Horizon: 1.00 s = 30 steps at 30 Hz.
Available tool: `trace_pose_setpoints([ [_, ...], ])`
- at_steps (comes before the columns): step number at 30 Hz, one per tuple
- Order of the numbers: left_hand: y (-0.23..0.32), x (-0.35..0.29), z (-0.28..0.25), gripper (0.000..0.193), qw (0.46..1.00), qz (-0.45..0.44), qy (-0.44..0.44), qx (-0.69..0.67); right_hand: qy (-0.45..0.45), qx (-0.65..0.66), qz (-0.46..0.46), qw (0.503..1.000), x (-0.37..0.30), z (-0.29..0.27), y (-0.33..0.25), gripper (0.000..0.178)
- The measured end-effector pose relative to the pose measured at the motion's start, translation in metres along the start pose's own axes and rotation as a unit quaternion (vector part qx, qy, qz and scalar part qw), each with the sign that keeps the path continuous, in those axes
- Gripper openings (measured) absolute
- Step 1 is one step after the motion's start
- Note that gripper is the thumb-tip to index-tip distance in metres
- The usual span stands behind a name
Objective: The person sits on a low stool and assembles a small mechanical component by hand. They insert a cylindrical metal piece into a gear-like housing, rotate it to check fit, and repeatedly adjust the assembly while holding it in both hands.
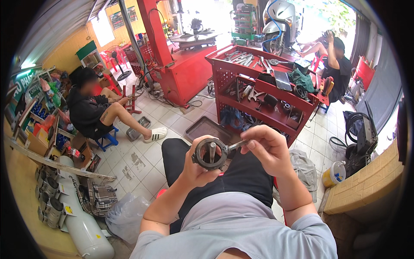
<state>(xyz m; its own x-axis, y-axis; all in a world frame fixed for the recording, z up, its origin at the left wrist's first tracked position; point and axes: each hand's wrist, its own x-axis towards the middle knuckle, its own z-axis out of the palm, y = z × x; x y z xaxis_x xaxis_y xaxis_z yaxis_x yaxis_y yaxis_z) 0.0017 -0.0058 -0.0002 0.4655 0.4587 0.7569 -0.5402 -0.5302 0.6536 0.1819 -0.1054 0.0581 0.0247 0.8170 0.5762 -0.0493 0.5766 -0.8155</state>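
Observation:
Above my lap, my left hand (195,169) is closed around a dark, round metal housing (224,151). Its open side faces me, and a pale metal pin (212,151) stands in its middle. A thin metal rod (236,146) meets the housing's right side. The thumb and fingers of my right hand (271,152) pinch the rod's outer end. Whether the rod is a separate tool or part of the housing, I cannot tell.
A red tool cart (263,77) with wrenches stands ahead, a metal tray (202,134) on the floor beside it. One person (88,103) sits at left, another (336,64) at far right. A grey-white cylinder tank (82,224) lies at lower left; a yellow tub (333,175) stands right.

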Motion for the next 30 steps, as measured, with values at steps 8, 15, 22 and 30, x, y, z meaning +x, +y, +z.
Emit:
trace_pose_setpoints([
  [8, -0.002, 0.0, -0.001, 0.064, 1.0, 0.006, 0.015, 0.013, -0.047, -0.028, 0.039, 0.998, 0.001, -0.009, -0.004, 0.023],
  [15, -0.002, 0.0, -0.001, 0.065, 1.0, -0.004, 0.014, -0.002, -0.051, 0.069, -0.028, 0.996, 0.003, -0.003, 0.002, 0.021],
  [22, -0.003, 0.0, -0.003, 0.066, 1.0, -0.005, -0.002, 0.015, 0.009, 0.057, 0.004, 0.998, 0.002, 0.003, -0.001, 0.025],
  [30, -0.002, 0.002, -0.002, 0.066, 1.0, -0.015, -0.002, 0.003, -0.038, 0.014, 0.036, 0.999, 0.0, -0.008, -0.002, 0.022],
])
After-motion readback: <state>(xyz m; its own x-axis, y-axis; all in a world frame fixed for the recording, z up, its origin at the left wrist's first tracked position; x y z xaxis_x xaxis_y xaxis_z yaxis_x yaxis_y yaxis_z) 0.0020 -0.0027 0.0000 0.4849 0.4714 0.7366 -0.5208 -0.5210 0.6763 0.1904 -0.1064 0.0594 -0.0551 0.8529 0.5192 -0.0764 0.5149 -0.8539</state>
